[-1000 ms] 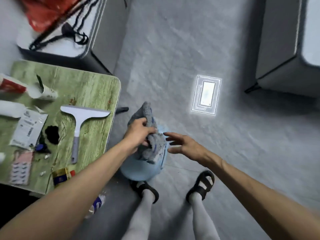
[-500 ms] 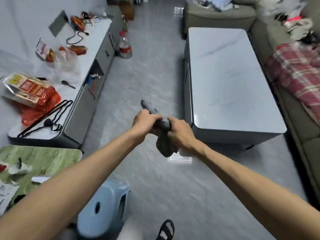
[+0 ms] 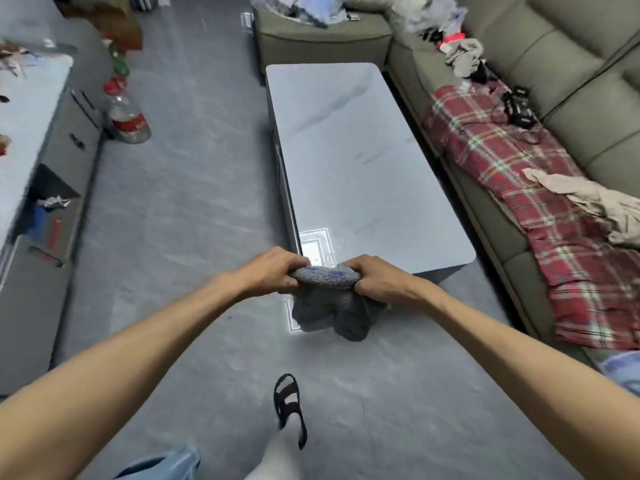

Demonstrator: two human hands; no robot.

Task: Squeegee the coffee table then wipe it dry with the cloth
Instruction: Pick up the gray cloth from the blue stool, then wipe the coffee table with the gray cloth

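We log both hands on the grey speckled fabric cloth (image 3: 325, 277). The left hand (image 3: 273, 271) and right hand (image 3: 379, 279) each have their fingers curled tight round one end of it, knuckles up. A short stretch of cloth is pulled taut between the fists, and the rest hangs below in loose folds over the grey floor (image 3: 180, 220). It hangs just short of the near end of the pale grey glossy rectangular coffee table (image 3: 363, 161) and does not touch the top.

Against half a second ago: the fists were then pressed together with the cloth in one bunched lump; now they are apart with the cloth spread between them, and the table lies nearer. A second ago only the left hand held the cloth, and the right was open beside it.

A red plaid blanket (image 3: 512, 188) lies on the olive sofa (image 3: 571, 81) to the right of the table. A clear plastic bottle with a red label (image 3: 125, 114) stands on the floor to the left
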